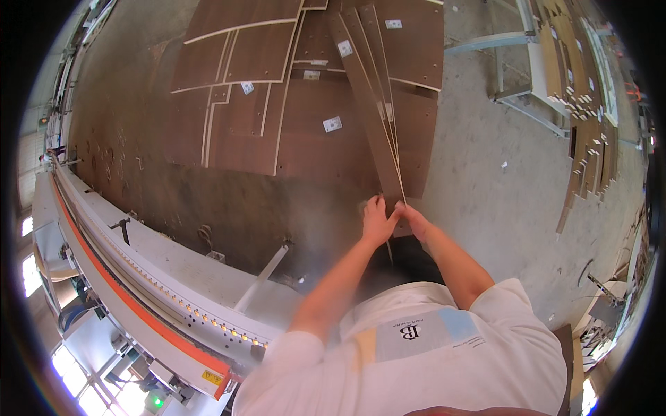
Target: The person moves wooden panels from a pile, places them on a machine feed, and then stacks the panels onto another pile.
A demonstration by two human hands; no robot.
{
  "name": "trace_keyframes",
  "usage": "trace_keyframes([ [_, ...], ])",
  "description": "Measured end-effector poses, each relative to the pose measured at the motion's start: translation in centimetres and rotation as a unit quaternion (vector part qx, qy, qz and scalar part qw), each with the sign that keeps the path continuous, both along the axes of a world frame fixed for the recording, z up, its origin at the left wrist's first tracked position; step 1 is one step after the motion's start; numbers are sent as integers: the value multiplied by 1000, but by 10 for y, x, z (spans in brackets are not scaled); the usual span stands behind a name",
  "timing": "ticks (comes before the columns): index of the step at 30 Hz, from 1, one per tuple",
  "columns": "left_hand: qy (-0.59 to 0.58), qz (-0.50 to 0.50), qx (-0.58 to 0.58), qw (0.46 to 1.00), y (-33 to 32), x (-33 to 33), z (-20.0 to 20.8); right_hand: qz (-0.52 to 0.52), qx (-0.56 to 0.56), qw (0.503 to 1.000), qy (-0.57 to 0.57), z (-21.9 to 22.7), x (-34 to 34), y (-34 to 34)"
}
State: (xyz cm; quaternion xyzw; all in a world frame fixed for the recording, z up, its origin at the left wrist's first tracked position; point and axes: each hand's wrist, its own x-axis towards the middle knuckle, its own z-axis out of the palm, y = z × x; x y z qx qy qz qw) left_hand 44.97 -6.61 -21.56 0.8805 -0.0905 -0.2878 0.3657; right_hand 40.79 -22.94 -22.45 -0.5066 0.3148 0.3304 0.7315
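Long, narrow brown board strips stretch away from me in a loose fan, their pale edges showing. Round the near end of these strips, my left hand is closed on the left side. My right hand grips the same end from the right, thumbs close together. The far ends of the strips lie over large brown panels spread and stacked in front of me. White labels are stuck on several of the boards. Part of the strips' near end is hidden by my fingers.
A long white machine with an orange band runs along my left, a grey bar jutting from it toward me. To the right, a metal frame stands beside many stacked brown strips. Concrete floor lies between.
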Motion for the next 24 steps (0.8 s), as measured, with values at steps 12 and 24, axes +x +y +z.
trace_keyframes([
  [12,519,233,-506,649,-70,71,34,216,-340,914,50,233,-68,-62],
  [24,469,305,-553,617,-208,57,124,114,-475,872,-36,291,-164,-148],
])
